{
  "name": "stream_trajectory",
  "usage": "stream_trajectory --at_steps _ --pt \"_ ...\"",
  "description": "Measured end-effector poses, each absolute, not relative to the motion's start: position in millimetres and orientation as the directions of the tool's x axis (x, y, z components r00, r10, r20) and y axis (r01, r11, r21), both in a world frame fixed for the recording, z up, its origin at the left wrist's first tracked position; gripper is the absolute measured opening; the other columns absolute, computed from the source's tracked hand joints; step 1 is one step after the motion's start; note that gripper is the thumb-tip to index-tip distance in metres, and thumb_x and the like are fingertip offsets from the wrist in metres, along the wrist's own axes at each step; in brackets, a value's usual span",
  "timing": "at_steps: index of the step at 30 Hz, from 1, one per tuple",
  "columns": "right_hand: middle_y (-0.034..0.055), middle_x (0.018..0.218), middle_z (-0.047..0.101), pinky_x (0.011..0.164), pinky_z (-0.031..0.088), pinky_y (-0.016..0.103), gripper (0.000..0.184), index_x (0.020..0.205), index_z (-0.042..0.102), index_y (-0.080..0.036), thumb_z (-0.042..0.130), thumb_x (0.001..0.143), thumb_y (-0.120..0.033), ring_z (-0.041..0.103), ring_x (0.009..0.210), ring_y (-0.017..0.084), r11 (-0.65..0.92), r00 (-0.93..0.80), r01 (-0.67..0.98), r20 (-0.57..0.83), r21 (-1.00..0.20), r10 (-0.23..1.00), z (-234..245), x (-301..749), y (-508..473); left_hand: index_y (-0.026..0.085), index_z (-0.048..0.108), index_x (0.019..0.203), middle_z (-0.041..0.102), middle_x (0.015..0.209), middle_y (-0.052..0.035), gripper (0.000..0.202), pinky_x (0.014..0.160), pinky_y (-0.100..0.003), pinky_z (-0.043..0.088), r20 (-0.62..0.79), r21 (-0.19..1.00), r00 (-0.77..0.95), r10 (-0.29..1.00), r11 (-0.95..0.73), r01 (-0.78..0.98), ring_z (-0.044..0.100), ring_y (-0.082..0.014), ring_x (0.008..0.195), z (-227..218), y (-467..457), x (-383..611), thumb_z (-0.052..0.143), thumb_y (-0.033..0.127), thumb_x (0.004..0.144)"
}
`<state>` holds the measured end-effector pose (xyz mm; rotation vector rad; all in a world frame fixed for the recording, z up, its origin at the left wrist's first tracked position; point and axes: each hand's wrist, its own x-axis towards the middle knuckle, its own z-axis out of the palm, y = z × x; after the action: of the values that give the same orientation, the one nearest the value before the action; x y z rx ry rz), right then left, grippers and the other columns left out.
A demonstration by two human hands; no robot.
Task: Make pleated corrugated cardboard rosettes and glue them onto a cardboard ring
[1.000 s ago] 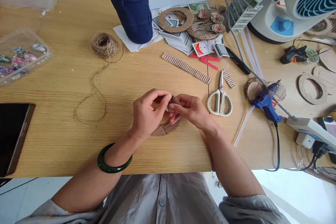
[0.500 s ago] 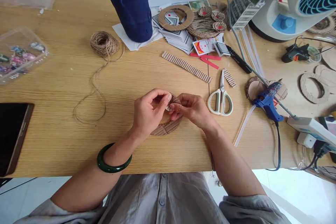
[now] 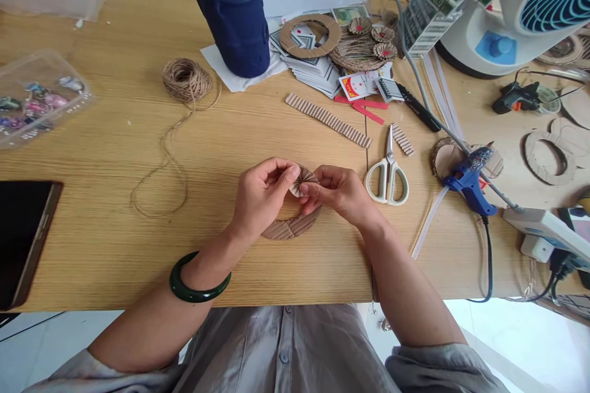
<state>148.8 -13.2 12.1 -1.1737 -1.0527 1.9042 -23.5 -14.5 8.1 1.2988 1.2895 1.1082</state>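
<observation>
Between my two hands is a small pleated cardboard rosette (image 3: 302,179), its folds fanning out from the centre. My left hand (image 3: 265,187) pinches its left edge with thumb and fingers. From the other side my right hand (image 3: 338,192) grips it, thumb lying over the front near the middle. Below the rosette a flat cardboard ring (image 3: 291,228) rests on the table, its upper part hidden by the hands. Scissors (image 3: 388,175) with white handles lie just right of my right hand. A strip of corrugated cardboard (image 3: 328,120) lies beyond the hands.
A ball of twine (image 3: 187,80) trails a loose loop to the left. A dark blue bottle (image 3: 237,24) stands behind. At right are a blue glue gun (image 3: 472,181), a power strip (image 3: 539,227) and a fan (image 3: 493,31). A phone (image 3: 25,239) lies at far left.
The rosette has opened out flatter and shows more of its face between the fingers. Both hands keep hold of it in nearly the same spot.
</observation>
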Motion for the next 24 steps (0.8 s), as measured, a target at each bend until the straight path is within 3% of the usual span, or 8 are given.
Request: stream_trajectory --at_steps 6,13,24 --pt "0.0021 0.068 0.072 0.049 0.054 0.021 0.047 0.076 0.064 -0.013 0.089 0.068 -0.052 0.070 0.054 0.013 -0.404 -0.405 -0.081 -0.340 -0.911 0.849 11.1 150.2 -13.9 0.017 0.071 0.082 0.073 0.077 -0.0014 0.016 0.066 -0.023 0.053 -0.057 0.992 0.082 0.995 0.047 0.120 0.068 -0.0143 0.072 9.3 -13.7 -24.6 0.071 0.032 0.087" --pt "0.0034 0.073 0.076 0.055 0.062 0.023 0.047 0.080 0.068 -0.013 0.090 0.066 -0.052 0.073 0.060 0.014 -0.461 -0.460 -0.136 -0.357 -0.877 0.813 11.7 153.4 -9.8 0.019 0.074 0.081 0.075 0.078 -0.0025 0.017 0.067 -0.026 0.054 -0.100 0.995 0.070 0.993 0.099 0.018 0.067 -0.0156 0.072 6.5 -13.0 -24.9 0.075 0.035 0.085" --pt "0.0031 0.072 0.076 0.055 0.062 0.023 0.044 0.080 0.067 -0.013 0.088 0.070 -0.051 0.074 0.058 0.014 -0.469 -0.476 -0.142 -0.355 -0.872 0.804 13.2 155.3 -9.9 0.018 0.075 0.075 0.072 0.071 -0.0017 0.018 0.066 -0.027 0.052 -0.221 0.959 0.092 0.971 0.234 -0.161 0.064 -0.0146 0.067 7.2 -12.2 -21.4 0.079 0.036 0.079"
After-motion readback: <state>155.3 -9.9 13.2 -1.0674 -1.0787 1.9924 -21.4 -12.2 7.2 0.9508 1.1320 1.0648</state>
